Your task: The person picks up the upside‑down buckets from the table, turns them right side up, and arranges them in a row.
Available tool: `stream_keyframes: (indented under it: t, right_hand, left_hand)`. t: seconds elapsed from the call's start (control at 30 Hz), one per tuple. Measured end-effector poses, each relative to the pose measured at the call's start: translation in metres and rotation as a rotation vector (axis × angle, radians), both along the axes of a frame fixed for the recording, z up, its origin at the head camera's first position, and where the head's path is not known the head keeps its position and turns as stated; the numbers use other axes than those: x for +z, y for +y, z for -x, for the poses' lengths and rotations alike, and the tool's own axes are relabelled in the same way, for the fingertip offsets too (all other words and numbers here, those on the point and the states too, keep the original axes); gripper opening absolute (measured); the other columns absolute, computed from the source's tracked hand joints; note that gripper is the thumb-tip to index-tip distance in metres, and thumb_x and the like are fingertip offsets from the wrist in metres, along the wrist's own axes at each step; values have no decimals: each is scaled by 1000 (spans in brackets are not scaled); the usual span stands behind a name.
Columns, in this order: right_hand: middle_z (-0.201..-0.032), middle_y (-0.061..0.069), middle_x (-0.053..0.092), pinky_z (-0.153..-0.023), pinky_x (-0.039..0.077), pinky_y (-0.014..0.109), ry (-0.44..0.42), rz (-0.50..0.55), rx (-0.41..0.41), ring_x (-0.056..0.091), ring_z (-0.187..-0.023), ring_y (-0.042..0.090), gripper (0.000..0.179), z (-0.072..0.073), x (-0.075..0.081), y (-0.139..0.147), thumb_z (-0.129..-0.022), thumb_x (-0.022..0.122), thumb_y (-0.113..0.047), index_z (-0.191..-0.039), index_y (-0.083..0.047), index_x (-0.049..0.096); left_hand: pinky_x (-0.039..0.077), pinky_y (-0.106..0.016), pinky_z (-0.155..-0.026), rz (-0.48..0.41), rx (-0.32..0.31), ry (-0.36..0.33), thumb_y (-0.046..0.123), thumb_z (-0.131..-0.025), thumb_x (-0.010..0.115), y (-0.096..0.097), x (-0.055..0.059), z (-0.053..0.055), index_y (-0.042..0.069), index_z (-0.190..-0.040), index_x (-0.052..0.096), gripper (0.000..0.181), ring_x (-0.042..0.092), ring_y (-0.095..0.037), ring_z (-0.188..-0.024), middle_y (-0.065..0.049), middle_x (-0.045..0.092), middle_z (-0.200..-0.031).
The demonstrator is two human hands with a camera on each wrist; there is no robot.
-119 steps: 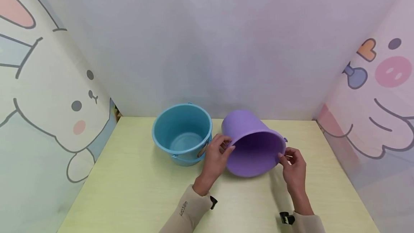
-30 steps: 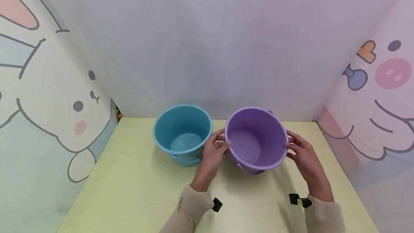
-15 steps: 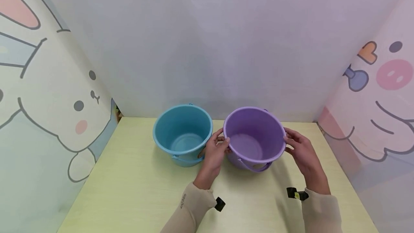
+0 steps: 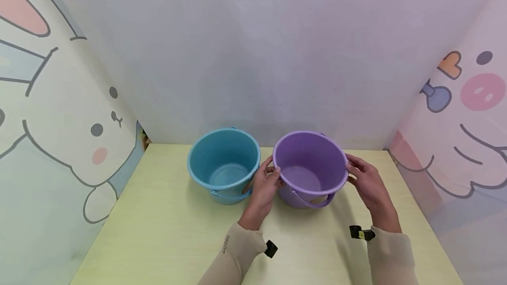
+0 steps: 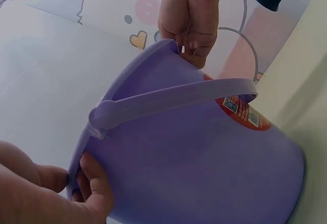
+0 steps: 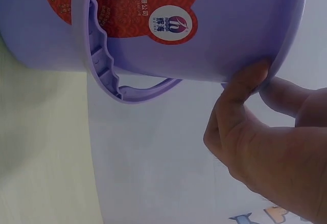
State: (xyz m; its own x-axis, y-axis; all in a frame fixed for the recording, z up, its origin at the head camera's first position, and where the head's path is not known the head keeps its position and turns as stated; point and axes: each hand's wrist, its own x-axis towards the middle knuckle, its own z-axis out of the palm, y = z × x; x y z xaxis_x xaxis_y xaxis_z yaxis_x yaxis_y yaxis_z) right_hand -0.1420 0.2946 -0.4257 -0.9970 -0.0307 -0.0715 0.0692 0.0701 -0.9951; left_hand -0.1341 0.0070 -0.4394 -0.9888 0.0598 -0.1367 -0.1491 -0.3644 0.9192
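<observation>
A purple bucket (image 4: pixel 305 179) stands upright on the table, its handle hanging down at the front. My left hand (image 4: pixel 263 188) pinches the bucket's rim on the left, thumb on one side and fingers on the other. On the opposite side, my right hand (image 4: pixel 368 186) pinches the rim too. The left wrist view shows the purple bucket's handle (image 5: pixel 179 98) and part of a red label (image 5: pixel 245 114). More of that red label (image 6: pixel 153 9) appears in the right wrist view, above the thumb and fingers of my right hand (image 6: pixel 255 132).
A blue bucket (image 4: pixel 225 166) stands upright just left of my left hand, its handle lowered. Both buckets are near the back of the pale yellow table (image 4: pixel 158 232), close to the grey back wall (image 4: pixel 257 56). Side walls carry cartoon animals.
The purple bucket lay tipped with its mouth toward me four seconds ago and is now upright. Over the last second it has shifted slightly left and turned a little, both hands staying on its rim.
</observation>
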Motion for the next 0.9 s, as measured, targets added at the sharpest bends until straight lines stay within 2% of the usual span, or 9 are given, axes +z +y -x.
stream_keyframes:
  t: [0.23, 0.37, 0.63, 0.77, 0.9]
  right_hand:
    - [-129, -4, 56, -91, 54, 17, -2, 21, -9, 60, -114, 5, 61, 3, -1, -1, -112, 54, -23, -159, 10, 33]
    - [-124, -9, 60, -89, 55, 18, -2, 26, -32, 62, -110, 5, 59, 1, -1, 0, -112, 54, -23, -158, 10, 34]
    - [-120, -12, 66, -86, 58, 20, 20, 110, -73, 65, -106, 6, 57, -7, -8, 2, -112, 53, -26, -153, 11, 38]
    - [-118, -12, 67, -86, 58, 20, 32, 119, -104, 66, -105, 5, 52, -12, -13, 4, -112, 54, -27, -150, 7, 43]
    - [-115, -14, 68, -85, 58, 19, 29, 110, -124, 67, -104, 4, 50, -16, -18, 7, -113, 52, -26, -149, 6, 44]
  left_hand:
    - [52, -26, -79, -5, -1, -5, -3, -108, 50, -3, -1, 0, 3, -162, 37, 56, 56, -17, -88, -11, 47, -114]
    - [55, -27, -84, -14, -16, 9, -5, -107, 50, -5, -3, -4, 1, -163, 35, 59, 59, -16, -92, -13, 49, -118]
    - [59, -30, -92, -43, -57, 15, -4, -108, 51, -12, -8, -12, -4, -161, 33, 56, 64, -14, -95, -16, 50, -123]
    - [60, -33, -92, -16, -71, 11, -4, -107, 51, -15, -12, -18, -8, -156, 38, 50, 63, -15, -94, -15, 50, -122]
    - [61, -33, -89, 28, -114, 10, -2, -107, 53, -20, -15, -25, -10, -151, 43, 46, 64, -16, -94, -19, 51, -123]
